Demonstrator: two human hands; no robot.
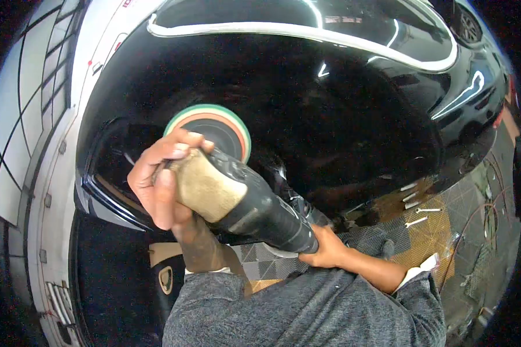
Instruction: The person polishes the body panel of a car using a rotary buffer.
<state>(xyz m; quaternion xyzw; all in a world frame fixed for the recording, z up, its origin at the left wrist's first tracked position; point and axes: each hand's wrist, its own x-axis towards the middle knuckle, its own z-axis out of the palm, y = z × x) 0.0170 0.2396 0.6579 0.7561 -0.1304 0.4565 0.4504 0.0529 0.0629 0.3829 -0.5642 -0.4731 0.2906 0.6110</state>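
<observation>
A black car polisher with a tan cover on its head lies across the middle of the view. Its round pad, layered green, cream and orange, is over the glossy black car panel and appears to rest on it. My left hand is closed around the polisher's head, fingers curled over the covered front. Lower and to the right, my right hand is wrapped around the rear end of the body. Whether the pad is spinning, I cannot tell.
White trim or tape borders the car's glass at the top. A door with a beige inner part stands at lower left. Two wrenches lie on the tiled floor, and a hose runs along the right.
</observation>
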